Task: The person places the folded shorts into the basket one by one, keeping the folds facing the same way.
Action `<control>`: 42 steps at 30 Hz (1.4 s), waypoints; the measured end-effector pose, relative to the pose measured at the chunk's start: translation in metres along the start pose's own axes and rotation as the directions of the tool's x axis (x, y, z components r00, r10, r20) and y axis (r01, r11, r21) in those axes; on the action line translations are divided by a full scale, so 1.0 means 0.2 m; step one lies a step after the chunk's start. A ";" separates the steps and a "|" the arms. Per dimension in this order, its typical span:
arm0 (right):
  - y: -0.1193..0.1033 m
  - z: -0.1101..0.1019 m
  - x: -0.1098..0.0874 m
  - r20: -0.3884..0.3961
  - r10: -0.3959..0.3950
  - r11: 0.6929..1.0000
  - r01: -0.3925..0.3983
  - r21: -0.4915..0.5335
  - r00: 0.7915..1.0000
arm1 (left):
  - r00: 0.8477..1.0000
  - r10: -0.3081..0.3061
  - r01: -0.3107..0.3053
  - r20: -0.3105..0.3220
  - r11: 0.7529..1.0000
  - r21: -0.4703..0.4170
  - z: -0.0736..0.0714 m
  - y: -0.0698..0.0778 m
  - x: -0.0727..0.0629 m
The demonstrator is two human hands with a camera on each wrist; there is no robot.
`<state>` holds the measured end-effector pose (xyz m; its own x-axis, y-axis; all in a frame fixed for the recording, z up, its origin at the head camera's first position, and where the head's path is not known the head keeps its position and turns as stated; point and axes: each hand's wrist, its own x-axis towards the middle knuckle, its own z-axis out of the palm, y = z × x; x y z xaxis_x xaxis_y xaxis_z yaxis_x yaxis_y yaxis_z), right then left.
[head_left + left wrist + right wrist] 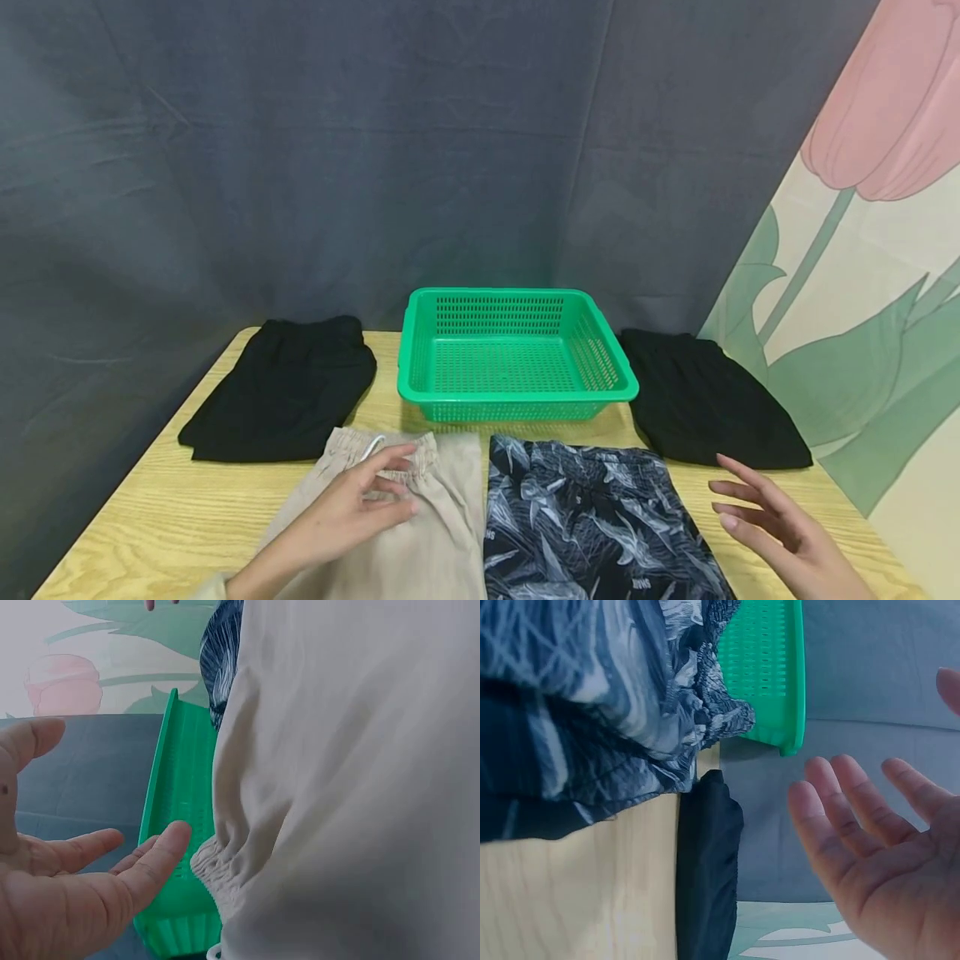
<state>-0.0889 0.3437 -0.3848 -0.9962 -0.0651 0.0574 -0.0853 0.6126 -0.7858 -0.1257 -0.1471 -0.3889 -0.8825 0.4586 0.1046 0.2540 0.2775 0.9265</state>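
Waistband (427, 457) of the beige drawstring cloth garment (431, 546) looks best to pinch, soft and likely light; your left grip (352, 508) and right grip (802, 535) hang loosely spread, empty.

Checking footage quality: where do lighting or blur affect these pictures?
Head view: fairly even light, green basket clear; left wrist view: painted wall washed out at upper left, beige garment blurry and shadowed toward lower right; right wrist view: patterned garment soft at the left edge.
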 end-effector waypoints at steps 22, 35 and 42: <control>0.05 0.07 -0.01 0.116 0.198 0.979 -0.202 0.023 0.973 | 0.997 -0.013 0.026 0.082 0.988 -0.154 0.21 0.02 0.08; 0.04 0.09 0.00 0.132 0.311 0.947 -0.318 0.037 0.941 | 0.982 -0.092 0.136 0.167 0.953 -0.272 0.33 0.04 0.13; 0.06 0.12 0.01 0.132 0.338 0.939 -0.343 0.018 0.932 | 0.972 -0.132 0.187 0.193 0.936 -0.299 0.38 0.06 0.16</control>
<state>-0.0915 0.3322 -0.4084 -0.9551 0.0419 -0.2933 0.2617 0.5836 -0.7687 -0.1213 -0.0653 -0.4007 -0.8152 0.5721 -0.0906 -0.0455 0.0927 0.9947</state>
